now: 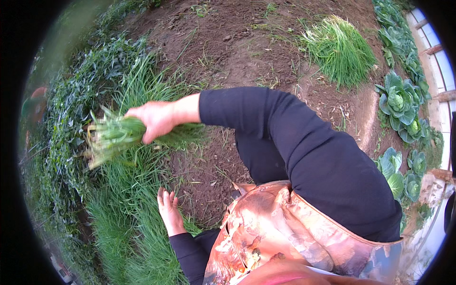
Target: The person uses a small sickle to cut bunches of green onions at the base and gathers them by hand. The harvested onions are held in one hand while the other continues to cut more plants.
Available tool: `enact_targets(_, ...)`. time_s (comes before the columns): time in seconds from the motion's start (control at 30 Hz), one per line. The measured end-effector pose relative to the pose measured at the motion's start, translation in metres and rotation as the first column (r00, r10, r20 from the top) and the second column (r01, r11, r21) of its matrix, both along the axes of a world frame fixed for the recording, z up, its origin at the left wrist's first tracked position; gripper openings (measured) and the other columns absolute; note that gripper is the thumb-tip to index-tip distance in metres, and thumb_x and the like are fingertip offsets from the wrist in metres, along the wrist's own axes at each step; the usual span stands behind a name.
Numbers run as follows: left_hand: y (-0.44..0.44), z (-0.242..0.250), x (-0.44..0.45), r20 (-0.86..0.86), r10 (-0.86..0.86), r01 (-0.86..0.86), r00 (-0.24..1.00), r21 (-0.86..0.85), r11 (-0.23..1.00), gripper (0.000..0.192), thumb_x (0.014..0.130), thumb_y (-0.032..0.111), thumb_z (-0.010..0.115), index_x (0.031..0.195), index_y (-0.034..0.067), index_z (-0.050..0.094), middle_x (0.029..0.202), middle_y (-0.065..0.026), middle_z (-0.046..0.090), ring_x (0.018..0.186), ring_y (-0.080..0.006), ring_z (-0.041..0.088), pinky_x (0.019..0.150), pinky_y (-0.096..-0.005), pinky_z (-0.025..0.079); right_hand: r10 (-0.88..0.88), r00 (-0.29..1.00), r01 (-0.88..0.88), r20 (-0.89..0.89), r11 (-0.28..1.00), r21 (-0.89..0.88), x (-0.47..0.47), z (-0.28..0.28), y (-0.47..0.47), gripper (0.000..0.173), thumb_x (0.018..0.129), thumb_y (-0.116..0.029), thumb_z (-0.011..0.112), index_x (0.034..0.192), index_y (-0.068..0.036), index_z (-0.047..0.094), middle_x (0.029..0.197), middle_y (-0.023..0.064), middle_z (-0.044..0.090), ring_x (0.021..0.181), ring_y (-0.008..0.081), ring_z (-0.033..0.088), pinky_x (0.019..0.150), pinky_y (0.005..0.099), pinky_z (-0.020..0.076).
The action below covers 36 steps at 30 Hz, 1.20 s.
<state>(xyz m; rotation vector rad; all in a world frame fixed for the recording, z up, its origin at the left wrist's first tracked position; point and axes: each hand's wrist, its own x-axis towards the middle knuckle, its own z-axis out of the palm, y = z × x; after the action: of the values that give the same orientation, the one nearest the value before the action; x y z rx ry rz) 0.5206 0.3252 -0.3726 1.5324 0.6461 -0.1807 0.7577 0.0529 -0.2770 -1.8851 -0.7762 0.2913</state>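
A bunch of long green, chive-like leaves with pale cut ends (115, 133) is gripped in my right hand (155, 117). The bunch lies sideways, its pale ends to the left and its leaf tips trailing right beneath my wrist; motion blurs it. My right arm reaches across to the left, above the row of growing grassy leaves (121, 210). Lower down, my left hand (171, 212) is raised beside that row, its fingers apart and nothing in them.
A heap of cut green leaves (340, 51) lies on the brown soil (228, 53) at upper right. Cabbages (400, 99) grow along the right, beside a pale framed wall (440, 71). Dense leafy vines (64, 142) line the left side. I wear a patterned apron (263, 228).
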Motion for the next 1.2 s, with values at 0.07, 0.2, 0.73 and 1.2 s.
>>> enact_targets(0.07, 0.009, -0.012, 0.0, -0.081, -0.012, 0.017, 0.997, 0.061, 0.998, 0.058, 0.102, 0.032, 0.062, 0.152, 0.008, 0.043, 0.15, -0.0109, 0.047, 0.119, -0.0185, 0.056, 0.101, -0.0353, 0.045, -0.106, 0.994, 0.106, 0.022, 0.994, 0.021, 0.014, -0.004, -0.047, 0.079, 0.07, -0.027, 0.082, 0.14, -0.009, 0.05, 0.115, 0.0197, 0.069, 0.108, 0.0344, 0.067, 0.096, 0.0418, 0.0525)
enact_targets(0.2, 0.029, -0.042, 0.0, -0.144, -0.02, 0.042, 0.989, 0.149, 0.988, 0.06, 0.101, 0.033, 0.064, 0.152, 0.009, 0.044, 0.147, -0.009, 0.05, 0.118, -0.0174, 0.055, 0.099, -0.0338, 0.046, -0.418, 0.902, 0.428, 0.107, 0.896, -0.114, 0.008, -0.038, -0.172, 0.087, 0.07, -0.028, 0.082, 0.147, -0.01, 0.044, 0.121, 0.0211, 0.068, 0.113, 0.0344, 0.066, 0.098, 0.0414, 0.0518)
enact_targets(0.73, 0.088, -0.073, -0.003, -0.369, 0.049, 0.079, 0.928, 0.324, 0.943, 0.052, 0.099, 0.035, 0.065, 0.143, 0.011, 0.052, 0.13, -0.0031, 0.061, 0.105, -0.0211, 0.062, 0.084, -0.0323, 0.051, -0.599, 0.268, 0.804, 0.755, -0.293, -0.518, -0.057, -0.012, -0.7, 0.098, 0.081, -0.041, 0.078, 0.16, -0.019, 0.025, 0.142, 0.0193, 0.058, 0.126, 0.0367, 0.06, 0.105, 0.0539, 0.0458)
enact_targets(1.2, 0.114, 0.031, -0.079, -0.373, 0.084, 0.021, 0.924, 0.266, 0.964, 0.055, 0.101, 0.026, 0.064, 0.147, 0.003, 0.046, 0.123, -0.0102, 0.065, 0.099, -0.0183, 0.066, 0.085, -0.0321, 0.055, -0.233, 0.967, 0.233, 0.108, 0.621, -0.748, -0.048, -0.292, -0.386, 0.038, 0.087, -0.024, 0.069, 0.123, -0.01, 0.069, 0.122, 0.0147, 0.068, 0.117, 0.0369, 0.06, 0.101, 0.0497, 0.0484)
